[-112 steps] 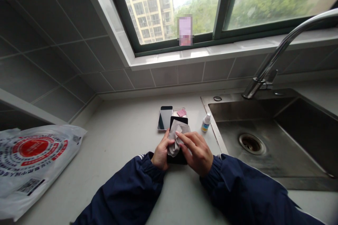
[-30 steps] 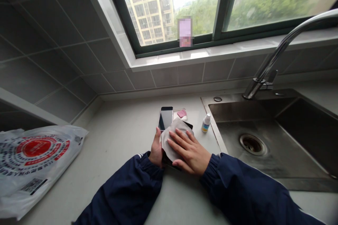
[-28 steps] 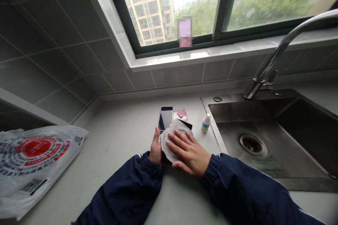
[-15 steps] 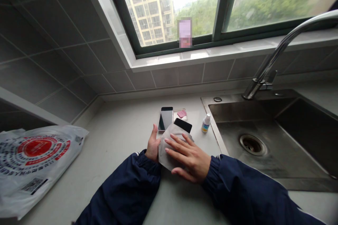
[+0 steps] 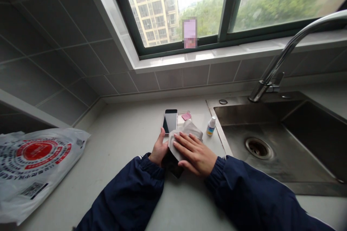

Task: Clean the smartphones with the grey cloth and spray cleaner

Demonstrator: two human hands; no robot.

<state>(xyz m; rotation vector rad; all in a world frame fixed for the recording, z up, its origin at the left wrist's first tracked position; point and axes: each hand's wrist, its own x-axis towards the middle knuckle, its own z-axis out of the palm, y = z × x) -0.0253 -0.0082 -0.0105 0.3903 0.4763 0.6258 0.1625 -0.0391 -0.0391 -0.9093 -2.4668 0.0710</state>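
My left hand (image 5: 159, 150) grips the left side of a black phone (image 5: 173, 166), thumb pointing up and fingers hidden beneath. A light grey cloth (image 5: 192, 127) with zigzag edges covers the phone's upper part; its dark lower end shows. On top of the cloth lies my right hand (image 5: 197, 153), its fingers nearly straight and close together, pressing the cloth against the phone. Just beyond, a second phone (image 5: 170, 121) with a white frame rests on the counter. Beside it is a clear case (image 5: 180, 119) with a pink piece (image 5: 186, 116) on it.
A small white-capped bottle (image 5: 210, 126) stands right of the cloth, near the steel sink (image 5: 230, 140). The chrome faucet (image 5: 267, 77) arches over the sink. At far left lies a white plastic bag (image 5: 40, 173) with red print. The window (image 5: 173, 11) is behind the counter (image 5: 121, 126).
My right hand and the cloth have moved up over the phone. Its far end is now covered, and its near end has come into view. My left hand stays almost in place.
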